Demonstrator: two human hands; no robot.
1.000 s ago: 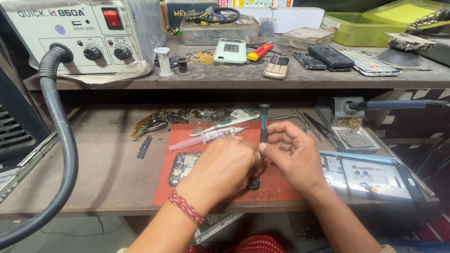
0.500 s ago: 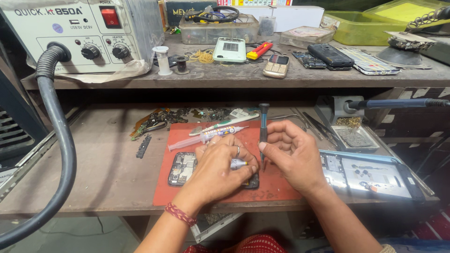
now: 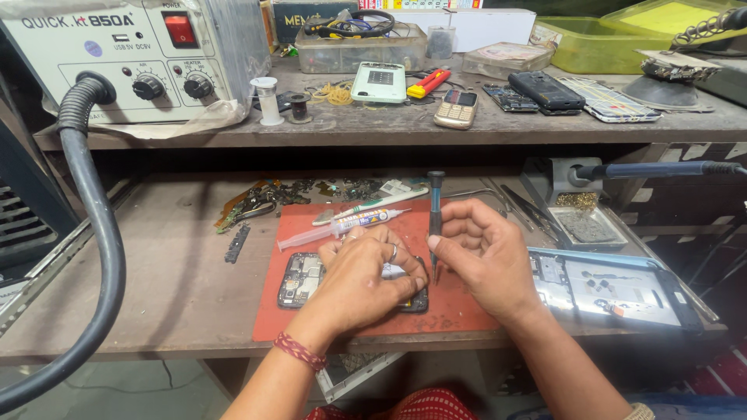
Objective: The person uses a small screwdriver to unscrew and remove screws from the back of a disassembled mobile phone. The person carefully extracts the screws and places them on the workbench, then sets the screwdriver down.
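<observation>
One opened phone [image 3: 299, 278] lies on the red mat [image 3: 459, 307], with the left hand [image 3: 364, 278] curled over it and fingers pressing its right part. The right hand [image 3: 484, 254] pinches one screwdriver [image 3: 435, 222] upright, its tip at the phone's right edge. Two syringe tubes [image 3: 354, 222] lie just beyond, and one blue-framed phone panel [image 3: 615, 284] sits to the right.

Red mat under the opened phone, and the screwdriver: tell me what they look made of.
Flat red rectangular work mat: likely silicone or rubber, matte, lying limp on the wooden shelf. Slim black-handled screwdriver in the right hand: handle looks dull plastic; thin shaft glints like metal.
</observation>
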